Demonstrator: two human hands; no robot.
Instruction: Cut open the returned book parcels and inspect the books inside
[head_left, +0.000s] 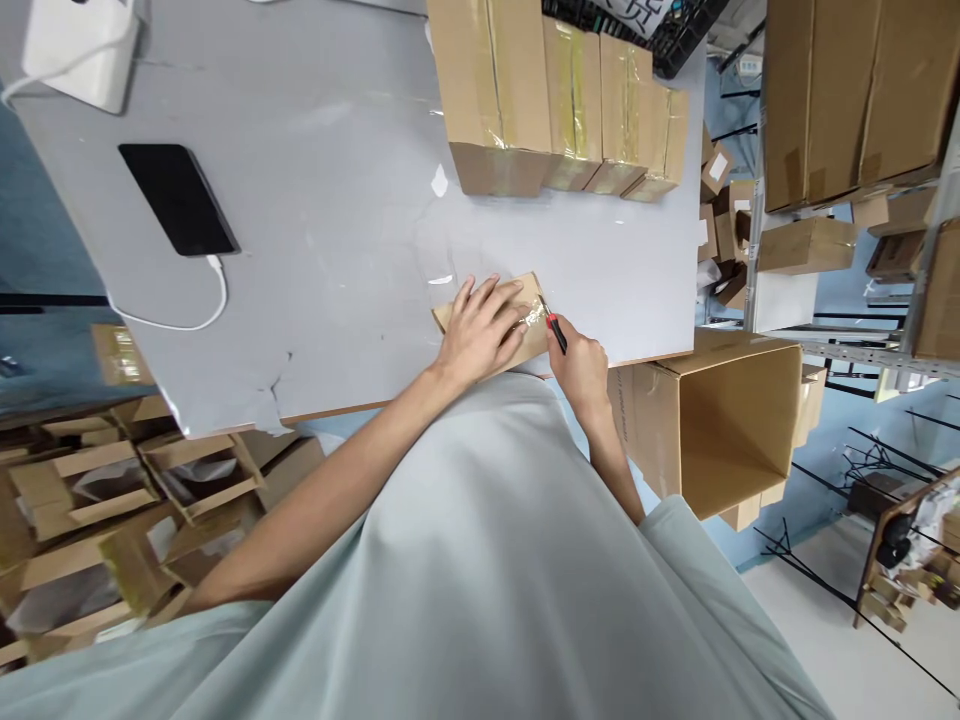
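A small flat cardboard box (529, 345) with shiny tape lies near the front edge of the grey table (337, 220). Spread over its top is my left hand (480, 328), palm down with the fingers apart. My right hand (581, 365) is closed round a red and black cutter (556, 332). The cutter's tip points at the right end of the box, by its upper right corner; whether it touches the cardboard is too small to tell.
Several taped boxes (499, 100) stand in a row at the back beside a black crate (679, 38). A phone (178, 200) with a white cable lies at the left. An open carton (739, 425) stands beyond the right front edge, and open boxes (90, 480) fill the lower left.
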